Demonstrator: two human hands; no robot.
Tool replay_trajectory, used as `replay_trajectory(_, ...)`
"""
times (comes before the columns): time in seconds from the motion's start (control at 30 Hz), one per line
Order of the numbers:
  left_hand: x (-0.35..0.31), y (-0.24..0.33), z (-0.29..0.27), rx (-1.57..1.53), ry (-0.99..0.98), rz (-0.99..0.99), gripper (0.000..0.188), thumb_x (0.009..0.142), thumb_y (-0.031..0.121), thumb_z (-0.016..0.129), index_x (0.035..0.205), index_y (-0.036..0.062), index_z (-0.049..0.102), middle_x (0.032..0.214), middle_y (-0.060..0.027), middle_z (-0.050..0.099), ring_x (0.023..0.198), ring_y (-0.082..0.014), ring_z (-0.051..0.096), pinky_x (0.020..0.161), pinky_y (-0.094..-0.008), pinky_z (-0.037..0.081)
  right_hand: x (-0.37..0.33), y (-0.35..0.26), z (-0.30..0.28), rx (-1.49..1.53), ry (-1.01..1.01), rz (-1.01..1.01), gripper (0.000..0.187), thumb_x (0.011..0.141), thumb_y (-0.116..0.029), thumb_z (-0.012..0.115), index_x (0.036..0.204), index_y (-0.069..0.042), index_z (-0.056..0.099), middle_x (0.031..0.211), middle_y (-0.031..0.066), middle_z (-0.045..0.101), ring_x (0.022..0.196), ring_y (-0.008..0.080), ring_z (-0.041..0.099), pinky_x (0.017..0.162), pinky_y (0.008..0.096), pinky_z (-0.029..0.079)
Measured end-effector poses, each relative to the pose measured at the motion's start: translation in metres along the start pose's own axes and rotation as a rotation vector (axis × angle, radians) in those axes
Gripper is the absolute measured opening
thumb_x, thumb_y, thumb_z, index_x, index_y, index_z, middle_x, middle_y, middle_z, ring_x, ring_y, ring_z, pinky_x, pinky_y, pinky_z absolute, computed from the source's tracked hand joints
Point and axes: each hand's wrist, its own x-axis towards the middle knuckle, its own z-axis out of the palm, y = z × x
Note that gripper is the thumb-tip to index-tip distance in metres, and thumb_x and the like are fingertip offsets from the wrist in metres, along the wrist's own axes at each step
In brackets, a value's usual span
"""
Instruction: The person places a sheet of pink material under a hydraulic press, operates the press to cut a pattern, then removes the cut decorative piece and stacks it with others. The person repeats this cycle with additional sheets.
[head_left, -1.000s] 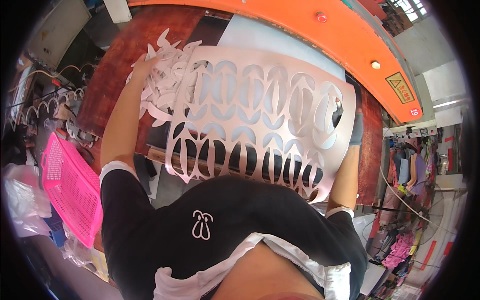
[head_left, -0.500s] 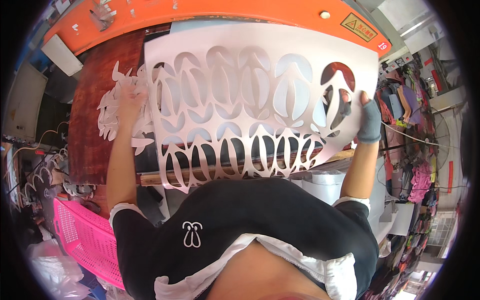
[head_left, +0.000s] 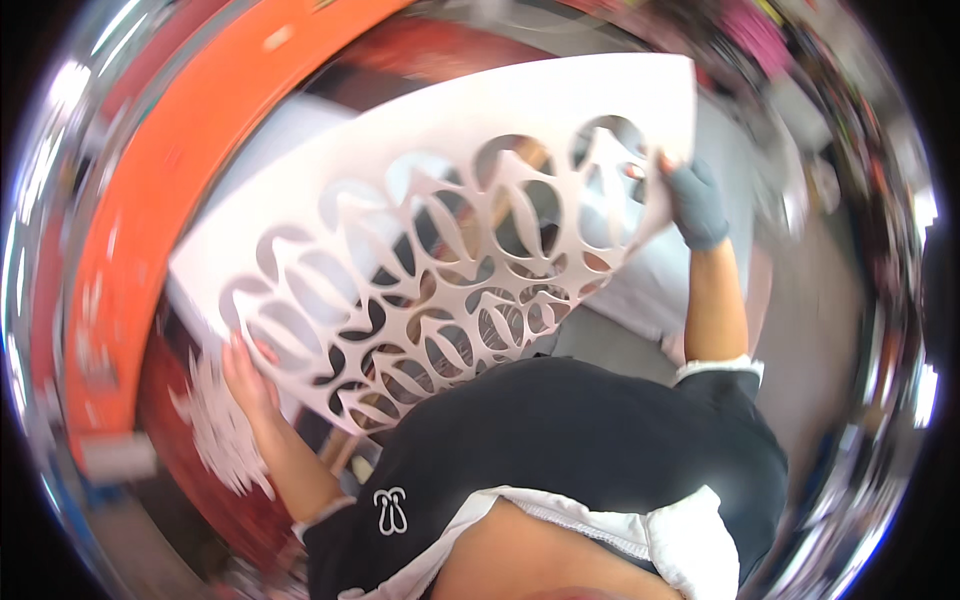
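Stretched between my hands is a large pale pink-white sheet with rows of curved cut-out holes, lifted and tilted across the front of me. At its lower left edge my left hand, bare, is closed on the border, and fingertips show through a hole. My right hand, in a grey fingerless glove, pinches the right edge near the upper corner; a fingertip shows through the hole beside it. Next to my left hand, a heap of narrow pale cut pieces lies on the red-brown board. Motion blurs the scene.
An orange machine beam curves along the left and far side. Behind the sheet lies a pale bluish sheet. To the right is a stack of whitish material, with grey floor beyond it.
My body has turned right, and the sheet has swung off the red-brown board with me. My left hand has moved from the cut pieces onto the sheet's left edge; my right hand keeps its hold.
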Motion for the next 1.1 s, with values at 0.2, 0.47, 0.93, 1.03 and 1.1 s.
replay_trajectory(0.2,0.045,-0.037,0.111,-0.010,-0.514,-0.074,0.023,0.095,0.024,0.045,0.098,0.0016,0.050,0.065,-0.0056,0.053,0.054,-0.0136,0.051,0.050,-0.0264,0.044,-0.135,0.066,-0.053,-0.045,0.452,0.068,0.034,0.086,-0.030,0.056,0.100,0.000,0.062,0.085,0.0067,0.065,0.073,0.0123,0.059,0.065,0.0258,0.048)
replay_trajectory(0.47,0.143,-0.052,0.251,0.193,-1.216,-0.261,0.024,0.094,0.024,0.049,0.097,0.0003,0.051,0.074,-0.0102,0.060,0.063,-0.0169,0.058,0.061,-0.0308,0.052,-0.228,0.107,0.066,-0.213,1.226,0.225,0.032,0.086,-0.022,0.058,0.110,-0.001,0.060,0.089,0.0021,0.064,0.080,0.0078,0.054,0.073,0.0249,0.045)
replay_trajectory(0.93,0.123,-0.093,0.369,0.053,-2.266,-0.354,0.024,0.094,0.024,0.050,0.097,0.0000,0.054,0.076,-0.0102,0.061,0.066,-0.0158,0.058,0.062,-0.0297,0.051,-0.307,0.066,0.404,-0.180,2.307,0.225,0.027,0.086,-0.018,0.058,0.106,-0.001,0.063,0.093,0.0019,0.063,0.083,0.0070,0.054,0.073,0.0235,0.045)
replay_trajectory(1.03,0.082,-0.093,0.381,0.093,-2.417,-0.304,0.024,0.094,0.023,0.049,0.098,0.0005,0.054,0.076,-0.0096,0.060,0.067,-0.0168,0.058,0.063,-0.0297,0.049,-0.315,0.065,0.423,-0.137,2.356,0.196,0.026,0.086,-0.016,0.058,0.107,-0.001,0.062,0.096,0.0024,0.063,0.085,0.0069,0.055,0.075,0.0228,0.045)
replay_trajectory(1.1,0.058,-0.089,0.384,0.106,-2.478,-0.293,0.023,0.094,0.022,0.048,0.098,0.0007,0.054,0.075,-0.0090,0.060,0.066,-0.0164,0.057,0.064,-0.0289,0.048,-0.318,0.075,0.424,-0.046,2.377,0.247,0.028,0.088,-0.022,0.058,0.104,0.000,0.061,0.093,-0.0012,0.061,0.084,0.0068,0.053,0.074,0.0230,0.044)
